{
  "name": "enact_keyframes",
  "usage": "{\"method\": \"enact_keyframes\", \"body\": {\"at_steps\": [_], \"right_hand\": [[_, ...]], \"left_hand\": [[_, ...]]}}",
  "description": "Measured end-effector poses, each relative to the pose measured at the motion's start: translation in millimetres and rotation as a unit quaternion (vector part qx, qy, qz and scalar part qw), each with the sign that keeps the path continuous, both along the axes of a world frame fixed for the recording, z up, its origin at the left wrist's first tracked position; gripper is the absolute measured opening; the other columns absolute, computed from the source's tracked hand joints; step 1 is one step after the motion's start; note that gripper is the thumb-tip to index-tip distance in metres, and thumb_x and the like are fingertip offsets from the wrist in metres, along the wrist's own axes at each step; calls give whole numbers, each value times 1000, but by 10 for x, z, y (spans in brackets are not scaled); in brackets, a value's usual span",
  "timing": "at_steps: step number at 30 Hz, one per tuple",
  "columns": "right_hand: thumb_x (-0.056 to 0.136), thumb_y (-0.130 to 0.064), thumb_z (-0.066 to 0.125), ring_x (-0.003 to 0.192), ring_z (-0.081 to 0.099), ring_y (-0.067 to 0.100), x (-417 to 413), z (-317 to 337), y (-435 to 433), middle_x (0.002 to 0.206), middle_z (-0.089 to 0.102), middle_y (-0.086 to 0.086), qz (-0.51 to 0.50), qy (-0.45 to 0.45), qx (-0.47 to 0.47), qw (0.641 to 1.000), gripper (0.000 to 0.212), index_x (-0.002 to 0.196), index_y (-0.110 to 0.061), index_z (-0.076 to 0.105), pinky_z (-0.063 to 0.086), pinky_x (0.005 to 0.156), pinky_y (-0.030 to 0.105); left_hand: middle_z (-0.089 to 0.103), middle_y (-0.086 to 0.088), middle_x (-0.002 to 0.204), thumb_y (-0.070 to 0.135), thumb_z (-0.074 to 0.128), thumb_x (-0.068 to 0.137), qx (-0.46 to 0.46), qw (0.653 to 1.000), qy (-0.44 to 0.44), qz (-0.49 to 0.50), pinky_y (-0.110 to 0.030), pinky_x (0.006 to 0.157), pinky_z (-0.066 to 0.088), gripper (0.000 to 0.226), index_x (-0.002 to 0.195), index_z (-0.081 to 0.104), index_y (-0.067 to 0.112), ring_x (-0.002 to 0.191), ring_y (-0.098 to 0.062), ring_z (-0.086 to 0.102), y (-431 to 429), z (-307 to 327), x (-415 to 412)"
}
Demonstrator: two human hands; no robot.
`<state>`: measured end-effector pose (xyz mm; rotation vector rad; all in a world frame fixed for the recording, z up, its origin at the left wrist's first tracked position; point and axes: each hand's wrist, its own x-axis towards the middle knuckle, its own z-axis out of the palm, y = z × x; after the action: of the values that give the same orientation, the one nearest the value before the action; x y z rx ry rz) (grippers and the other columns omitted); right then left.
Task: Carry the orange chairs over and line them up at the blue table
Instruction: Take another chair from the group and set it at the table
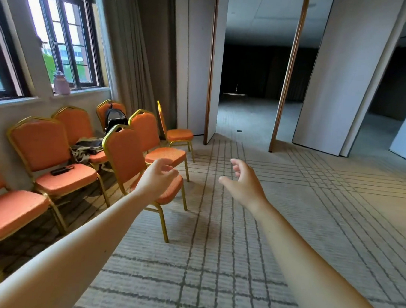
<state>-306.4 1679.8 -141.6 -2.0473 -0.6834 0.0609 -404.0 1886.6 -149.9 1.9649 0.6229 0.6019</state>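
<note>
In the head view, the orange chairs are standing in two loose rows in the left half of the frame. One row is backing onto the wall under the windowsill, and the other is standing just in front of it. The left hand is hovering at frame centre, overlapping the seat of the nearest chair. Its grip is apart, with the fingers loosely curled and holding nothing. The right hand is hovering just right of centre over the patterned carpet, its grip likewise apart and holding nothing. A black backpack is sitting against a far chair back, a crumpled bag is lying on a seat nearby, and a small dark object is resting on another seat. A pinkish bottle is standing on the windowsill at upper left.
</note>
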Motion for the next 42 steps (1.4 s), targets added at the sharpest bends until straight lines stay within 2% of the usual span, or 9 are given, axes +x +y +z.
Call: {"method": "enact_keyframes", "body": {"at_steps": [4, 7, 11, 14, 24, 28, 31, 35, 42], "right_hand": [[88, -33, 64, 135, 40, 17, 1192, 16, 499, 149, 39, 0, 8, -9, -10, 1000, 66, 148, -26, 36, 40, 105, 37], [87, -34, 65, 133, 42, 18, 1878, -48, 844, 147, 41, 1, 16, 3, -30, 999, 66, 146, -27, 38, 41, 104, 38], [87, -36, 66, 131, 44, 18, 2818, -234, 1424, 146, 42, 1, 42, 18, -64, 997, 65, 145, -28, 39, 41, 102, 37], [86, -38, 66, 132, 43, 18, 3540, -402, 1937, 146, 42, 1, 57, 21, -78, 995, 65, 145, -29, 40, 41, 102, 37], [87, -36, 66, 134, 42, 17, 5668, -665, 3723, 147, 40, 1, 99, 42, -102, 989, 63, 144, -28, 41, 39, 100, 33], [87, -37, 65, 132, 43, 17, 6378, -784, 4307, 146, 41, 1, 117, 45, -115, 985, 61, 144, -29, 42, 41, 102, 35], [88, -37, 64, 131, 44, 18, 6937, -964, 4818, 146, 40, 1, 148, 53, -128, 979, 61, 144, -28, 41, 40, 98, 34], [89, -36, 64, 131, 43, 19, 7752, -1179, 5557, 146, 39, 2, 205, 55, -147, 966, 61, 144, -27, 40, 40, 98, 33], [87, -33, 65, 126, 45, 19, 8956, -1407, 6729, 141, 43, 3, 315, 41, -196, 927, 61, 144, -23, 43, 44, 96, 34]], "left_hand": [[61, 3, 117, 25, 62, 92, 2, 1000, -12, 17, -19, 65, 44, 45, 134, 49, 20, 93, -8, 60, 447, -23, 1146], [63, 3, 117, 27, 63, 91, -6, 1000, -1, 24, -23, 69, 50, 44, 133, 49, 20, 98, -10, 62, 761, -134, 1770], [64, 3, 115, 30, 62, 92, -6, 999, 21, 46, -25, 58, 48, 41, 130, 52, 19, 88, -11, 63, 1350, -361, 2618], [64, 2, 116, 30, 62, 91, 0, 998, 28, 60, -29, 70, 54, 41, 130, 53, 19, 90, -9, 64, 1861, -555, 3288], [63, 0, 121, 28, 59, 90, -17, 996, 35, 85, -21, 69, 46, 44, 133, 50, 20, 105, -13, 60, 3511, -750, 5457], [63, 3, 120, 29, 59, 90, -11, 993, 55, 103, -24, 78, 45, 43, 132, 50, 22, 105, -11, 60, 4005, -828, 6065], [62, 3, 121, 28, 59, 91, -6, 989, 74, 131, -22, 78, 44, 45, 134, 49, 19, 102, -9, 59, 4409, -1010, 6506], [63, 5, 115, 27, 57, 91, -18, 978, 91, 188, -23, 72, 49, 42, 132, 50, 19, 82, 3, 58, 4990, -1296, 7141], [62, 3, 112, 26, 57, 90, -63, 945, 108, 303, -34, 88, 52, 37, 126, 54, 16, 92, -8, 61, 5685, -1602, 8076]]}}
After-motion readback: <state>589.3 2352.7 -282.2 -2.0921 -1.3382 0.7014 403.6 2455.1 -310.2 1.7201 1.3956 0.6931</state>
